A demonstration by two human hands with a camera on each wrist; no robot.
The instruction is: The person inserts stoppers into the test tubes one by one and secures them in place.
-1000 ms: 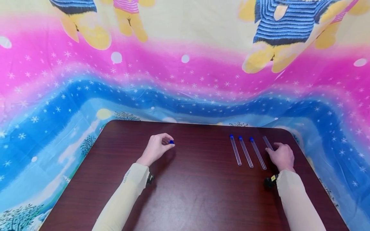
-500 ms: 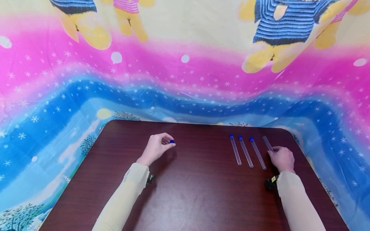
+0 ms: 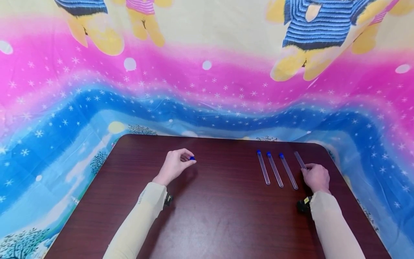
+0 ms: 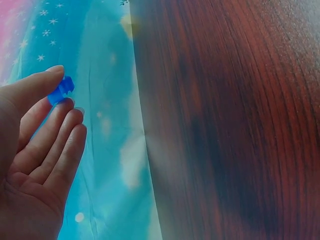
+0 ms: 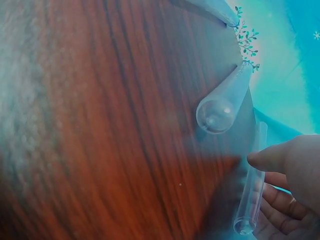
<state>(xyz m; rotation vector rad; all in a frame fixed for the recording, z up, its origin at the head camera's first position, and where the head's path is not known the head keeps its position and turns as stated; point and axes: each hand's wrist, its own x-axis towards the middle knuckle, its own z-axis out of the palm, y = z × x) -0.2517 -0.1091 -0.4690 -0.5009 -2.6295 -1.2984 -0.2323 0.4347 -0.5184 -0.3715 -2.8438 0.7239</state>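
Observation:
Between the thumb and fingertips of my left hand point(image 3: 174, 163) is a small blue test tube cap point(image 4: 61, 91), held above the left half of the table. My right hand point(image 3: 316, 177) pinches an uncapped clear test tube point(image 5: 250, 195) at the right side. The tube's rounded end points back toward the wrist in the right wrist view, while its other end reaches toward the table's far edge. To the left of that hand, three test tubes with blue caps lie roughly side by side: a left one point(image 3: 263, 169), a middle one point(image 3: 275, 171) and a right one point(image 3: 289, 172).
The dark red wood-grain table point(image 3: 207, 216) has rounded far corners. Behind and around it hangs a printed cloth point(image 3: 207, 90) with bears and snowflakes, close against the table's edges. Each wrist carries a small black camera, such as the right wrist camera point(image 3: 303, 205).
My right hand has shifted slightly right, and its fingers have drawn in on the uncapped test tube. My left hand stays nearly still with the cap.

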